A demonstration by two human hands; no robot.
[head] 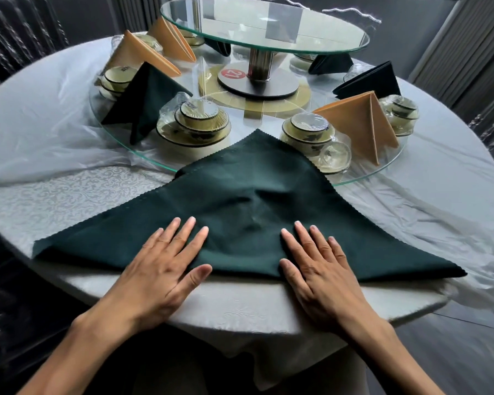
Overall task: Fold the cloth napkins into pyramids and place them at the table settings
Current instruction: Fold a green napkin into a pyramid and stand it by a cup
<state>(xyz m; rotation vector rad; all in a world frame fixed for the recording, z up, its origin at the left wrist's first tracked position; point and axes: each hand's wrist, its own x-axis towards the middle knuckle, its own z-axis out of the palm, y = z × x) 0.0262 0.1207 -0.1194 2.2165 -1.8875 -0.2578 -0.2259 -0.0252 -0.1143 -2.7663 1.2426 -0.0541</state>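
A dark green napkin (248,218) lay flat on the round table (69,192), folded into a big triangle. Its long folded edge ran from side to side, right along the table edge nearest the person. Its top point reached away from the person and up onto the glass turntable (143,159).

Both hands were flat on the napkin, near the long edge. The left hand (166,269) had its fingers spread and straight, pressing down just left of the middle. The right hand (317,269) did the same just right of the middle. Neither hand pinched anything.

The two far corners of the long edge stuck out past each hand, one to the left and one to the right. The left corner was nearer the left hand, and the right corner was nearer the right hand. The next fold would likely bring those corners up to the top point, so each hand would need to slide outward along the long edge.

Other napkins (365,121) already stood like little tents by the bowls (194,124) on the turntable.
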